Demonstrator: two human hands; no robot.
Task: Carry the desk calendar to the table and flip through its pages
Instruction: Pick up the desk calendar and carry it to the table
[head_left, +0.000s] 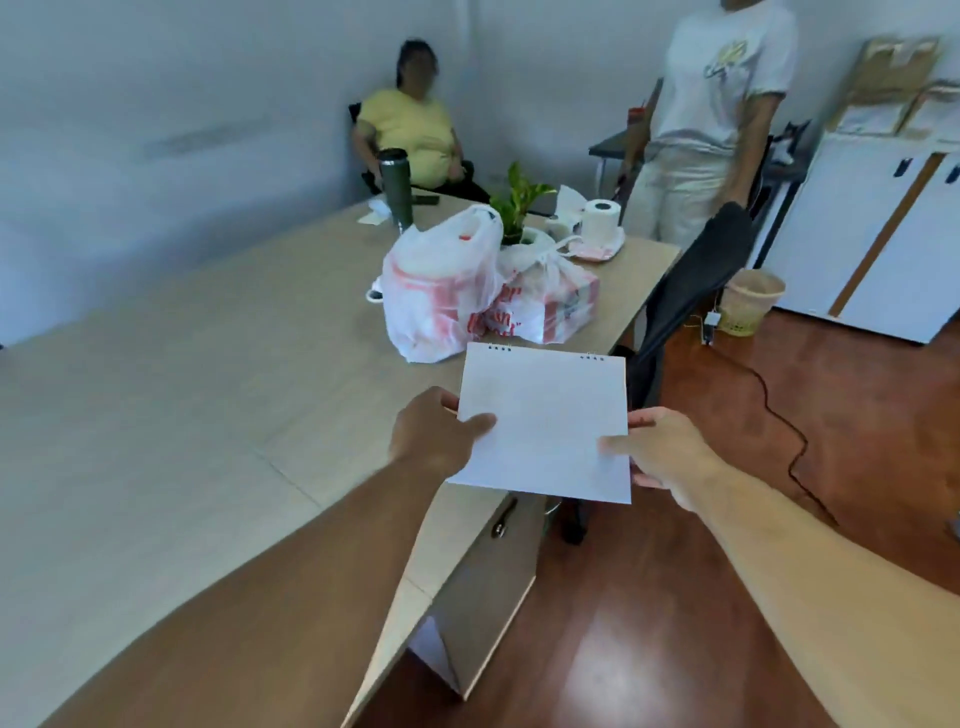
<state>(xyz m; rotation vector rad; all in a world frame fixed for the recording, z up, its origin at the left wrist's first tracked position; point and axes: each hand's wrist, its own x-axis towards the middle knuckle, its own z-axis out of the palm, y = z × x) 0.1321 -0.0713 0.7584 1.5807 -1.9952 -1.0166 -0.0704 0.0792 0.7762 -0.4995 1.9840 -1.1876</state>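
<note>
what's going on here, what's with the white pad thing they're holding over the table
A person is holding a desk calendar in the air with both hands, the left hand on its left edge and the right hand on its right edge. It hangs over the near corner of the long table, not yet set down, and the page facing up looks blank. Two plastic bags sit on the table just beyond it.

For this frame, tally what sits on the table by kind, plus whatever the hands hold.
Plastic bags: 2
Tumbler: 1
Potted plant: 1
Toilet paper roll: 1
Desk calendar, held by left hand and right hand: 1
Total: 6
</note>
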